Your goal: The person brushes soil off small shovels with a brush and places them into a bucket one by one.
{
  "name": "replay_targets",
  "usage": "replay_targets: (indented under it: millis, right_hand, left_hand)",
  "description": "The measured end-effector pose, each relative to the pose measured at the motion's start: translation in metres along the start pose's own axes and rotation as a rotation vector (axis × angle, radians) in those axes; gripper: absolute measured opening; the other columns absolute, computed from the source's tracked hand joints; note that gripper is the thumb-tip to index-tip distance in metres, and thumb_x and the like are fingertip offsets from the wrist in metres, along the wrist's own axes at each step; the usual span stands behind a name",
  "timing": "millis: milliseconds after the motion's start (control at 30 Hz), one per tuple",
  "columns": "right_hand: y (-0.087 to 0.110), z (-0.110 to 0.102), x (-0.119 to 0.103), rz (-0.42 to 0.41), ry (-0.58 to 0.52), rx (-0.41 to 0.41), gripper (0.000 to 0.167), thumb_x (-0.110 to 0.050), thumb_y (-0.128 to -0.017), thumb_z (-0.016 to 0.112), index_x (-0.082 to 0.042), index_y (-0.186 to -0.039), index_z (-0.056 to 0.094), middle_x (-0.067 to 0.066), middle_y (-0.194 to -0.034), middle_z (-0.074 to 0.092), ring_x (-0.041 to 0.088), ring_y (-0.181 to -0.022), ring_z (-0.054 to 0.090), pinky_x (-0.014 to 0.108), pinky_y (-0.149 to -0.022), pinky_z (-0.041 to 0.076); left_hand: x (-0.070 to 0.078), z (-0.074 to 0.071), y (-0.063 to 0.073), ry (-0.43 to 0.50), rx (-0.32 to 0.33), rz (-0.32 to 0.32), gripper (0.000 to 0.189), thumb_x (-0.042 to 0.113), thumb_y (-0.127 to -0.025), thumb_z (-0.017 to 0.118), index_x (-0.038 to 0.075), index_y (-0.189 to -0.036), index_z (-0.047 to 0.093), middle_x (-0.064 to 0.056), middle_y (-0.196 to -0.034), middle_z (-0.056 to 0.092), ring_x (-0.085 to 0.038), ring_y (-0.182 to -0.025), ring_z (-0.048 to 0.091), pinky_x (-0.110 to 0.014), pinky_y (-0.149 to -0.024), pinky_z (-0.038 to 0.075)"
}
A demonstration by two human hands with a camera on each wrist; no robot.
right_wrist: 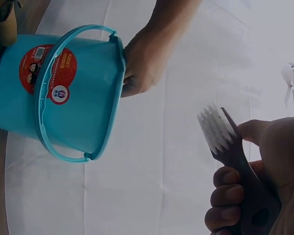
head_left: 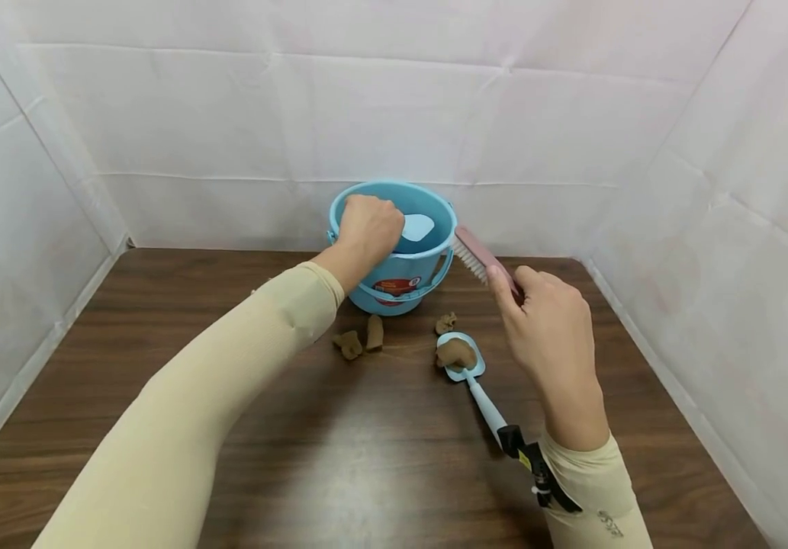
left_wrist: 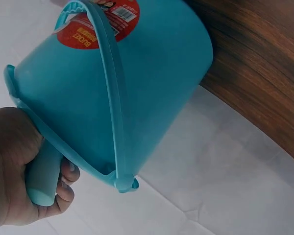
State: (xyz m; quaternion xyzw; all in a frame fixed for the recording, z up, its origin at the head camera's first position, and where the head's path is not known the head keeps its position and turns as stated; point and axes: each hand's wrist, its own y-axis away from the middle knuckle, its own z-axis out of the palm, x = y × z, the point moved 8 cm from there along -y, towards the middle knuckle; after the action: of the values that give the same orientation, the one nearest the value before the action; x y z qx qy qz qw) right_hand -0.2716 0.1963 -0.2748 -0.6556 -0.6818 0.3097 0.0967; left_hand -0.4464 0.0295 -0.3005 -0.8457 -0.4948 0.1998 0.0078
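A light blue bucket (head_left: 400, 267) with a red label stands at the back of the table. Over its rim, my left hand (head_left: 369, 225) grips the thick handle (left_wrist: 44, 176) of a light blue shovel. Its pale blade (head_left: 417, 227) shows inside the bucket, beside the fist. To the right of the bucket, my right hand (head_left: 550, 328) holds a pink brush (head_left: 481, 252) by its handle, thumb along the back. The brush's white bristles (right_wrist: 218, 128) are close to the bucket in the head view; whether they touch it I cannot tell.
A light blue scoop (head_left: 479, 396) lies on the wooden table (head_left: 359, 473) with a brown lump (head_left: 457, 354) on its blade. Several more brown pieces (head_left: 375, 333) lie in front of the bucket. White sheeting (head_left: 394, 114) encloses the back and both sides.
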Motion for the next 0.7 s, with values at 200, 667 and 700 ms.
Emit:
replay_targets:
  millis: [200, 667, 700]
  right_hand:
    - [-0.0047, 0.0024, -0.0001, 0.011, 0.008, -0.025, 0.059, -0.058, -0.105, 0.038, -0.013, -0.067, 0.041, 0.004, -0.066, 0.035, 0.024, -0.060, 0.037, 0.037, -0.057, 0.028]
    - [-0.0033, 0.0054, 0.0009, 0.007, 0.019, -0.043, 0.058, -0.056, -0.106, 0.038, -0.013, -0.067, 0.041, 0.004, -0.065, 0.036, 0.024, -0.061, 0.039, 0.037, -0.057, 0.029]
    - [-0.0031, 0.0055, 0.0010, 0.007, 0.018, -0.043, 0.058, -0.056, -0.106, 0.038, -0.013, -0.067, 0.041, 0.004, -0.065, 0.036, 0.024, -0.061, 0.039, 0.037, -0.057, 0.029]
  left_hand:
    - [-0.0008, 0.0000, -0.0015, -0.006, 0.019, -0.019, 0.032, 0.013, -0.103, 0.049, 0.016, -0.071, 0.053, 0.001, -0.064, 0.039, -0.017, -0.060, 0.033, -0.033, -0.053, 0.031]
    - [-0.0006, 0.0002, 0.0008, 0.045, 0.080, -0.043, 0.045, 0.050, -0.106, 0.045, 0.010, -0.102, 0.065, -0.010, -0.083, 0.060, -0.031, -0.082, 0.060, -0.050, -0.073, 0.052]
    - [-0.0008, 0.0006, 0.0012, 0.049, 0.082, -0.048, 0.046, 0.051, -0.106, 0.044, 0.010, -0.102, 0.065, -0.010, -0.082, 0.060, -0.030, -0.081, 0.060, -0.049, -0.073, 0.052]
